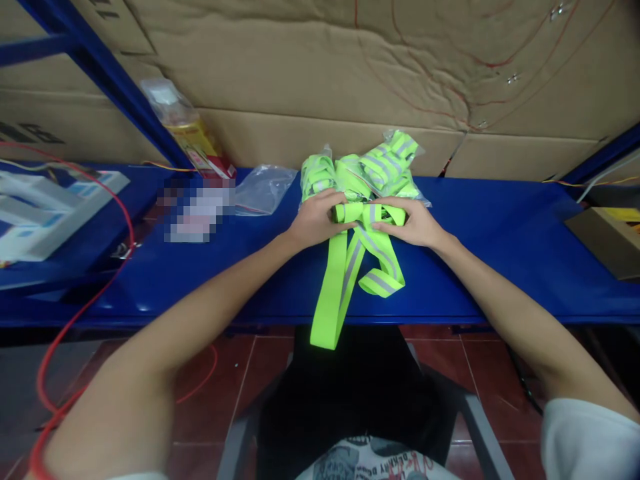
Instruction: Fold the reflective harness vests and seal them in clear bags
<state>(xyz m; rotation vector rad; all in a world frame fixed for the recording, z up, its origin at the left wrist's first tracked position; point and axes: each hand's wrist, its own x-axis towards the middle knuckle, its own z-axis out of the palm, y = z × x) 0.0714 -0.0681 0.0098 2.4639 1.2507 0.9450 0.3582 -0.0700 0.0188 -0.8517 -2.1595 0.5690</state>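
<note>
A neon-green strap with grey reflective stripes lies on the blue shelf, its long end hanging over the front edge. My left hand grips the folded top of the strap from the left. My right hand pinches the same folded part from the right. Just behind my hands sits a pile of similar green straps packed in clear bags.
An empty clear bag lies left of the pile, beside a bagged yellow-and-red packet leaning on the cardboard wall. A red cable loops at the left. A white box sits far left, a cardboard box far right.
</note>
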